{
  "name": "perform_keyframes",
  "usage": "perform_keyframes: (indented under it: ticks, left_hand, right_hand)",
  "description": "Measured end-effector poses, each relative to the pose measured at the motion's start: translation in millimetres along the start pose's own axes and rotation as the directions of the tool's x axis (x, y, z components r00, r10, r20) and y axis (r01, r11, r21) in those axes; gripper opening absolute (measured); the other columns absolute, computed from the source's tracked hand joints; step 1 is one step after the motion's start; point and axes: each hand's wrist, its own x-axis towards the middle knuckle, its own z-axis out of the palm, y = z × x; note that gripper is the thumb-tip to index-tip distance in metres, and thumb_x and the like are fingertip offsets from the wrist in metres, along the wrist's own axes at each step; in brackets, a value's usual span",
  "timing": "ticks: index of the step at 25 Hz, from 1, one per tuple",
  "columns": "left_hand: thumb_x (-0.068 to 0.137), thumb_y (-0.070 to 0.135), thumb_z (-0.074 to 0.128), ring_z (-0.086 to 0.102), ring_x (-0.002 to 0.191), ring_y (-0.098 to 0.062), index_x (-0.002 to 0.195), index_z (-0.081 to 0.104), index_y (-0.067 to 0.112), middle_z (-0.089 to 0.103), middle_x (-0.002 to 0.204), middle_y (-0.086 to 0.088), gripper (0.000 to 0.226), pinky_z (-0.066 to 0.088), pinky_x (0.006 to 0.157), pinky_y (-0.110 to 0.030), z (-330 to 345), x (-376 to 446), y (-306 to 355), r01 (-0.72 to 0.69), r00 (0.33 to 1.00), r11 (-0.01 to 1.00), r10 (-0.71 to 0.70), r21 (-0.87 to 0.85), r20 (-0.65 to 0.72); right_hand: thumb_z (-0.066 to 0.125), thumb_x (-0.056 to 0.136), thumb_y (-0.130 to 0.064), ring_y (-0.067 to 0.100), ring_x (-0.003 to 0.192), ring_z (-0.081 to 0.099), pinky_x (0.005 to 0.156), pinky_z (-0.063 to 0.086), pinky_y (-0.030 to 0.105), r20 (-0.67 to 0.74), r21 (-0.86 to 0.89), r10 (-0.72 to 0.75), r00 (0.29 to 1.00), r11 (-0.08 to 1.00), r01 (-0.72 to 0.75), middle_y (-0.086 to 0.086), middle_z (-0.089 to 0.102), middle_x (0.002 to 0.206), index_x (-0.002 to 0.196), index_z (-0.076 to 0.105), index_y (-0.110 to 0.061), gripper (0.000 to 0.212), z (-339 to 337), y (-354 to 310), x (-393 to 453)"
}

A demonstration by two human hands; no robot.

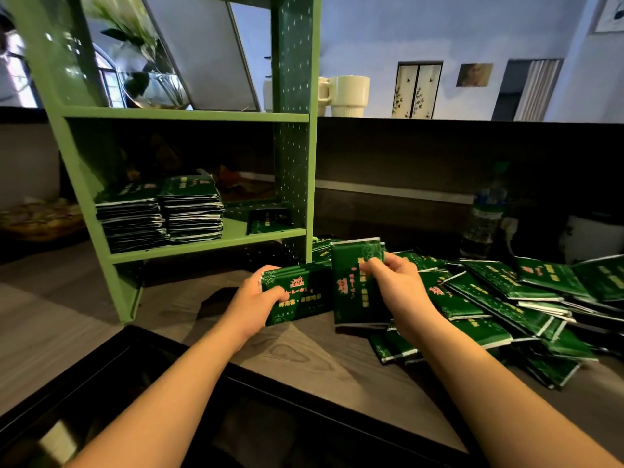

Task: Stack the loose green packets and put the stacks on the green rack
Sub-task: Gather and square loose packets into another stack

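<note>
While glossy flat packets [506, 298] sprawl | left hand [251, 298] grips bundle [297, 292] | right hand [396, 282] fingers pinch packet [354, 282]

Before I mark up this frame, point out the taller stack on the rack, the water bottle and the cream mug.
taller stack [192, 211]: head view, its front edge.
water bottle [486, 217]: head view, mid-body.
cream mug [349, 96]: head view, its side wall.

Two packet stacks [158, 211] stood side by side on the rack [209, 243] shelf; loose packets [506, 298] lay on the table [67, 315], right of the rack.
</note>
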Motion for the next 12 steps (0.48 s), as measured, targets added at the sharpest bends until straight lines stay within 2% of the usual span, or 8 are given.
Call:
perform_keyframes:
  ticks: [2,4,5,6,7,9,10,12]
  left_hand:
    - [0.091,0.001,0.057,0.068,0.100,-0.029,0.099,0.067,0.022,0.073,0.096,-0.004,0.025,0.051,0.088,-0.040,0.1,0.6,0.5,0.003,1.000,1.000,-0.003,-0.021,-0.006]
    - [0.093,0.016,0.060,0.069,0.100,-0.026,0.102,0.067,0.021,0.074,0.097,-0.004,0.012,0.050,0.086,-0.038,-1.0,-1.1,1.8,-0.002,1.000,0.996,0.002,-0.084,-0.002]
    - [0.089,0.032,0.065,0.070,0.100,-0.023,0.104,0.067,0.021,0.075,0.098,-0.002,0.019,0.051,0.087,-0.037,-1.6,-2.5,2.1,-0.006,1.000,0.995,0.008,-0.103,0.018]
    - [0.078,0.046,0.073,0.071,0.100,-0.020,0.106,0.066,0.023,0.076,0.099,0.000,0.037,0.052,0.088,-0.036,-1.9,-2.2,0.5,-0.013,0.999,0.995,0.017,-0.101,0.041]
    - [0.067,0.048,0.081,0.071,0.099,-0.018,0.107,0.066,0.024,0.076,0.100,0.002,0.050,0.054,0.088,-0.035,-1.9,-2.6,-0.1,-0.021,0.998,0.998,0.024,-0.052,0.055]
    - [0.066,0.027,0.092,0.072,0.095,-0.014,0.107,0.065,0.022,0.076,0.099,0.002,0.050,0.057,0.087,-0.035,-1.0,-1.9,-1.1,-0.063,0.997,0.996,0.061,0.067,0.042]
    - [0.070,0.015,0.091,0.073,0.093,-0.012,0.106,0.066,0.021,0.077,0.097,0.002,0.045,0.057,0.087,-0.035,-1.0,-0.3,-2.3,-0.070,0.997,0.994,0.068,0.088,0.021]
    - [0.074,0.002,0.084,0.073,0.091,-0.011,0.105,0.067,0.018,0.077,0.095,0.001,0.040,0.057,0.087,-0.034,-2.0,-0.1,-1.4,-0.073,0.997,0.995,0.074,0.075,-0.010]
  right_hand:
    - [0.067,0.084,-0.001,0.020,0.073,0.073,0.056,0.057,0.032,0.022,-0.002,-0.013,1.000,1.000,0.013,0.006,0.073,0.083,0.094,0.065,-0.006,0.011,3.4,4.3,-0.4]
    - [0.073,0.081,0.000,0.019,0.080,0.074,0.061,0.060,0.034,0.070,-0.035,0.013,0.997,0.999,-0.010,0.009,0.073,0.092,0.095,0.061,-0.006,0.020,7.5,8.8,-2.3]
    - [0.076,0.080,-0.003,0.020,0.082,0.074,0.064,0.061,0.035,0.086,-0.110,0.015,0.996,0.994,-0.006,0.010,0.072,0.095,0.093,0.061,-0.008,0.021,10.0,12.3,-3.0]
    - [0.078,0.080,-0.010,0.019,0.082,0.073,0.067,0.061,0.034,0.103,-0.237,-0.010,0.995,0.971,0.034,0.008,0.071,0.095,0.092,0.062,-0.011,0.021,11.6,15.9,-3.5]
    - [0.080,0.080,-0.018,0.016,0.082,0.071,0.069,0.059,0.031,0.127,-0.401,-0.054,0.990,0.911,0.102,0.004,0.070,0.094,0.093,0.064,-0.014,0.022,12.7,18.3,-4.7]
    - [0.079,0.080,-0.030,0.011,0.087,0.062,0.072,0.049,0.023,0.172,-0.638,-0.158,0.972,0.734,0.232,-0.004,0.062,0.096,0.102,0.067,-0.019,0.027,14.3,20.2,-6.9]
    - [0.077,0.081,-0.032,0.011,0.092,0.058,0.077,0.047,0.024,0.180,-0.675,-0.195,0.964,0.688,0.265,-0.004,0.059,0.101,0.109,0.065,-0.019,0.033,14.4,19.6,-7.4]
    - [0.074,0.084,-0.031,0.014,0.108,0.057,0.093,0.048,0.030,0.200,-0.676,-0.209,0.957,0.678,0.289,-0.001,0.059,0.117,0.125,0.055,-0.019,0.047,14.3,18.4,-8.6]
